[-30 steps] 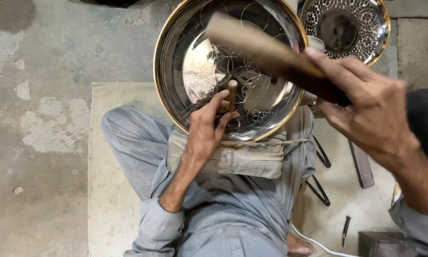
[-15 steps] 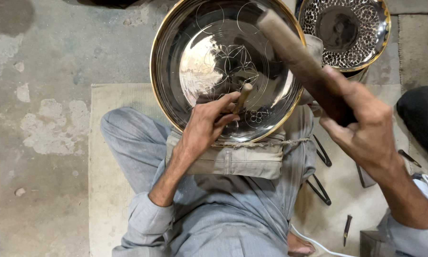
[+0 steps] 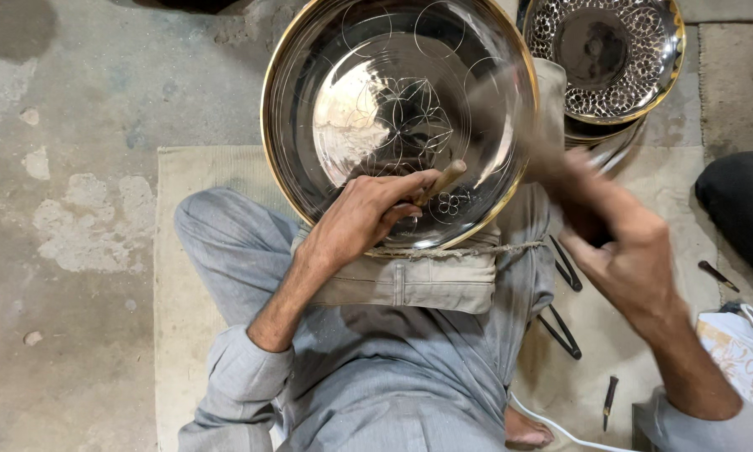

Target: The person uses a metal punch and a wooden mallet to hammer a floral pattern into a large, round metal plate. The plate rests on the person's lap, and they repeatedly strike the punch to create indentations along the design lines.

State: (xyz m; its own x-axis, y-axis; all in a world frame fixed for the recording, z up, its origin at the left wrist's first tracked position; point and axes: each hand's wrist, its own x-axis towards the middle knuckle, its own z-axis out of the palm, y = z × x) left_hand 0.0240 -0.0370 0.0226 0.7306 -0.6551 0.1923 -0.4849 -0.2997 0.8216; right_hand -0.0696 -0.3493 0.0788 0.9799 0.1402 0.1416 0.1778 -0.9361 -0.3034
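Chisel set on the tray, hammer blurred beside it

Tray (image 3: 351,125) rests on the lap; left hand (image 3: 364,219) grips the chisel (image 3: 440,180), right hand (image 3: 619,243) clenches the hammer (image 3: 519,125). Centre flower cut, outer circles only outlined.

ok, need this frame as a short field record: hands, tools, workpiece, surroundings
left hand: holds a wooden-handled chisel, tip on the plate
right hand: grips a hammer, motion-blurred
workpiece: large shiny metal plate, gold rim, engraved flower lines, resting on a padded block on the lap
nearby: second patterned plate upper right; small dark tools on the mat
floor: worn concrete
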